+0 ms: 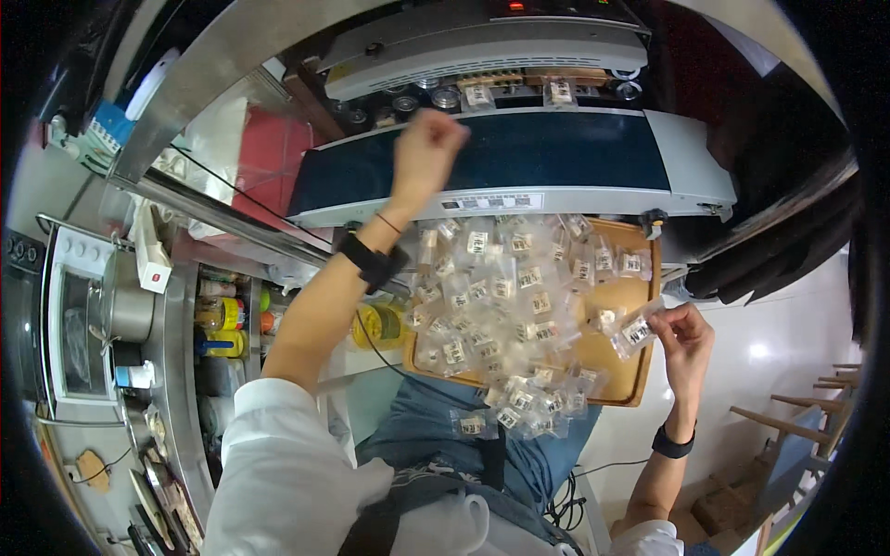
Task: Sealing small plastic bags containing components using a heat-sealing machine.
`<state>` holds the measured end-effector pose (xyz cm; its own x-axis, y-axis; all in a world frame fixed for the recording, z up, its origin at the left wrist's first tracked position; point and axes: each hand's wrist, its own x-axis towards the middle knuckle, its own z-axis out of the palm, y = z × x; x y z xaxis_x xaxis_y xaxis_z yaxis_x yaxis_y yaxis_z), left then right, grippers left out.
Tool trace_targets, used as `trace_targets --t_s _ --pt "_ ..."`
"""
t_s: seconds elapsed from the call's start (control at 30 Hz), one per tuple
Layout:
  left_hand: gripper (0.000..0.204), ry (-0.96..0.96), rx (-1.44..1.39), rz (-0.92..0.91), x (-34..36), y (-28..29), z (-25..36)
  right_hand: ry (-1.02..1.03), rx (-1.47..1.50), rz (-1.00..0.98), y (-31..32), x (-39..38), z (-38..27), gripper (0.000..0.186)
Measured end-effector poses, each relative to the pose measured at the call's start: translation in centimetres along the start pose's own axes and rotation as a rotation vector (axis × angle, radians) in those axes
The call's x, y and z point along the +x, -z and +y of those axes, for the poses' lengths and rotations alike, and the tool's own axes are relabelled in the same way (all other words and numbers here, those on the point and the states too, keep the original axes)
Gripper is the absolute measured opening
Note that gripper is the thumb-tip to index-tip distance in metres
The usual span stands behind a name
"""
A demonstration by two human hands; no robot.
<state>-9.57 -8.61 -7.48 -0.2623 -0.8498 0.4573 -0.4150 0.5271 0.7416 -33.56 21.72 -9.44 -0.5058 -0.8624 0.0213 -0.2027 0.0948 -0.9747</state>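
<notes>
My right hand [684, 338] pinches a small clear plastic packet [635, 334] with a printed label, held at the right side of a yellow-brown tray [616, 371]. Many similar labelled packets [501, 287] lie heaped in the tray, and some [528, 412] spill over its near edge onto my lap. My left hand [426, 157] hovers over the dark belt [556, 153] of a grey machine. Its fingers look curled but are smeared by motion, so whether they hold anything does not show. Two packets, one on the left [478, 96] and one on the right [560, 93], sit at the belt's far edge.
Behind the belt stands the machine's long grey housing [491, 56], with round metal parts beneath it. To the left are a metal frame, a black cable and a shelf of bottles [222, 315]. A steel pot [125, 296] stands farther left. Wooden stool legs [779, 422] show at right.
</notes>
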Motion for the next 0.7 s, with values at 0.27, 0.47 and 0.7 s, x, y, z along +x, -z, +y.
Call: trace_targets --t_s 0.27,0.47,0.7 --pt "0.026 0.575 0.309 -0.104 5.9 7.2 -11.1 0.019 0.085 -0.043 -2.2 0.8 -1.3 0.011" --pt "0.015 0.609 -0.365 -0.538 4.2 5.5 -5.1 0.012 0.068 -0.042 -1.8 0.8 -1.3 0.009" --pt "0.025 -0.114 -0.445 -0.71 -3.8 -2.3 8.4 0.184 0.004 -0.154 -3.0 5.8 -6.1 0.008"
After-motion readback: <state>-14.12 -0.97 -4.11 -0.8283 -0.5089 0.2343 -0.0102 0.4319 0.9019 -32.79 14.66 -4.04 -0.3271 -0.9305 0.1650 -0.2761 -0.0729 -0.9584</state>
